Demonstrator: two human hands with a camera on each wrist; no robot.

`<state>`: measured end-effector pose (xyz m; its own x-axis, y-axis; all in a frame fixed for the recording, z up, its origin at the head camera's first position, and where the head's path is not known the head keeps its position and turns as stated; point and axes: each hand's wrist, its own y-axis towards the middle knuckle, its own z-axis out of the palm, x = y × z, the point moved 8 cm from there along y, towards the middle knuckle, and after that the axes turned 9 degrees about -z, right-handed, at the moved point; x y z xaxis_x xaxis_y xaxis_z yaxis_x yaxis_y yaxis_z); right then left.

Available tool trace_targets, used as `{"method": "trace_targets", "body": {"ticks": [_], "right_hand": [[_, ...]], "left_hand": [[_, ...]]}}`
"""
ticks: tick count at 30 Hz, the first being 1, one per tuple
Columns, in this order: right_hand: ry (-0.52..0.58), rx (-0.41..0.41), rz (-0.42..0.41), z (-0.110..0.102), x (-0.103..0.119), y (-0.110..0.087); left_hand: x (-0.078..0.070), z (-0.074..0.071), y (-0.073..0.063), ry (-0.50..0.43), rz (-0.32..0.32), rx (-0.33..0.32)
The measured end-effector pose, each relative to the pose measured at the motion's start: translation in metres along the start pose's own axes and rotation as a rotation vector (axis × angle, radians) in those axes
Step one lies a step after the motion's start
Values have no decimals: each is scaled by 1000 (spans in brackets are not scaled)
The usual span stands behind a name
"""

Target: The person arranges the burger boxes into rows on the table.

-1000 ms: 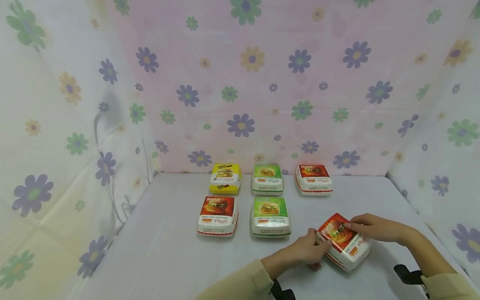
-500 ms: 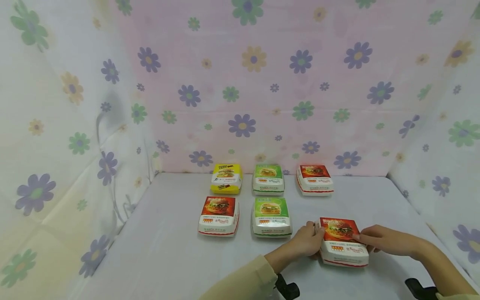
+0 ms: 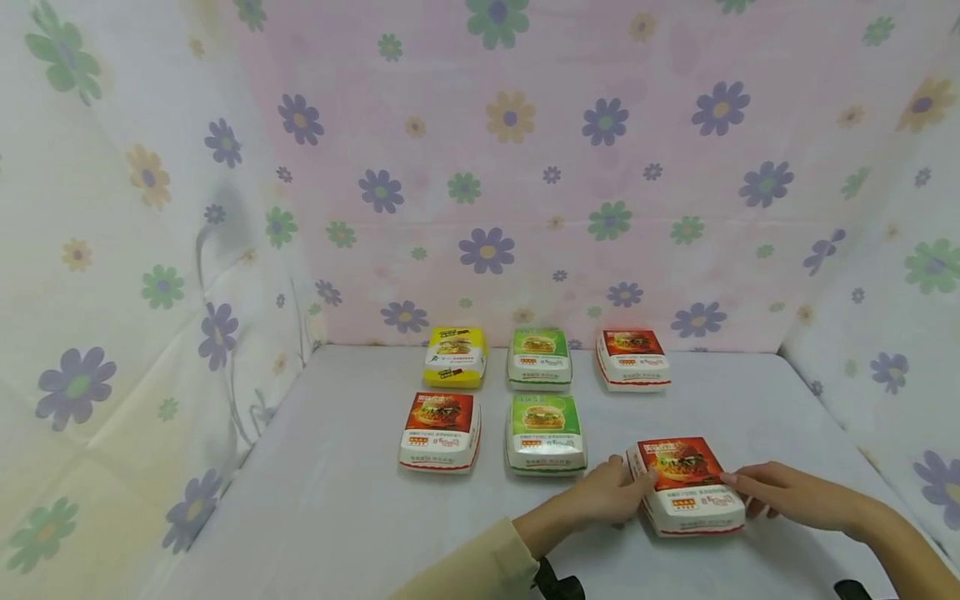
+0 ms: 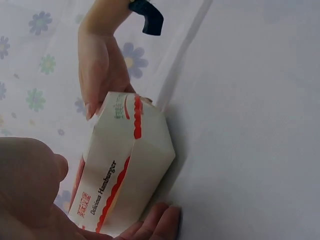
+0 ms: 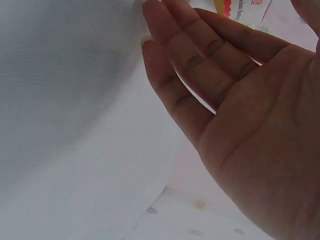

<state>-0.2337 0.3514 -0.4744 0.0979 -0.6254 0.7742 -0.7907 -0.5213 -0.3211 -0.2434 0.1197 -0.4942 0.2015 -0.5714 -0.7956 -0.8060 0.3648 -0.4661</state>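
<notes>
Hands flank the red burger box (image 3: 686,486) on the bench (image 3: 360,517): left hand (image 3: 603,493) presses its left side with relaxed fingers, right hand (image 3: 787,497) touches the right side, fingers straight (neither curls round it). Box's long axis runs hand to hand.
</notes>
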Motion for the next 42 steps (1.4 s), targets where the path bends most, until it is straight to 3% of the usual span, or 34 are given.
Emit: {"method": "trace_targets", "body": {"ticks": [8, 13, 16, 20, 23, 29, 32, 42], "right_hand": [[42, 11, 17, 10, -4, 0], [62, 22, -33, 12, -2, 0], [69, 17, -66, 11, -2, 0], [55, 2, -108, 7, 3, 2], [40, -15, -159, 4, 11, 5], [-37, -119, -241, -6, 27, 17], [-69, -172, -233, -10, 30, 22], [-94, -266, -111, -26, 22, 35]], "left_hand": [[0, 15, -4, -109, 32, 108], [1, 19, 4, -59, 54, 125], [-3, 18, 0, -64, 73, 97], [-9, 13, -6, -33, 72, 9], [-14, 7, -6, 12, 82, -61], [-25, -5, 0, -9, 104, -155], [-28, -11, 4, -17, 89, -205], [-36, -20, 22, -97, 34, -258]]}}
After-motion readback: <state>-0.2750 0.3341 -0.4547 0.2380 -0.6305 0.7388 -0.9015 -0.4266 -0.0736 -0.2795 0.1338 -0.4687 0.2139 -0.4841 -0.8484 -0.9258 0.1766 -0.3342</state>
